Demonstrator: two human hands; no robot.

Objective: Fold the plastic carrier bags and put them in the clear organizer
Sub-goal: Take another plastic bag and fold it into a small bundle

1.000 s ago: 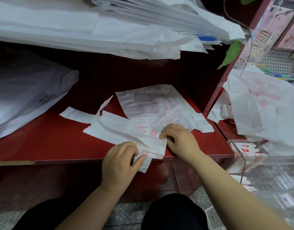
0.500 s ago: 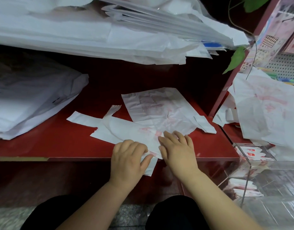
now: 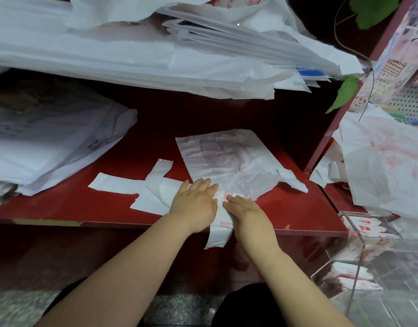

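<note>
Red shelf (image 3: 61,208) = work surface. Organizer (image 3: 368,267) sits lower right w/ folded bags inside, handy for drop-off. Bag (image 3: 151,199) lies at shelf's front edge, one end overhanging. L hand (image 3: 196,204) & R hand (image 3: 248,213) press it flat, fingers straight, nearly together, prob. setting a crease.

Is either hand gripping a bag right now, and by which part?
Nothing is gripped: left hand and right hand press flat, fingers straight, on the folded bag near the red shelf edge.

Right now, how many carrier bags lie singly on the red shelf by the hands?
2: a folded bag pressed under the left hand and right hand; a flat bag just behind it. The heap at left may hide more.
</note>
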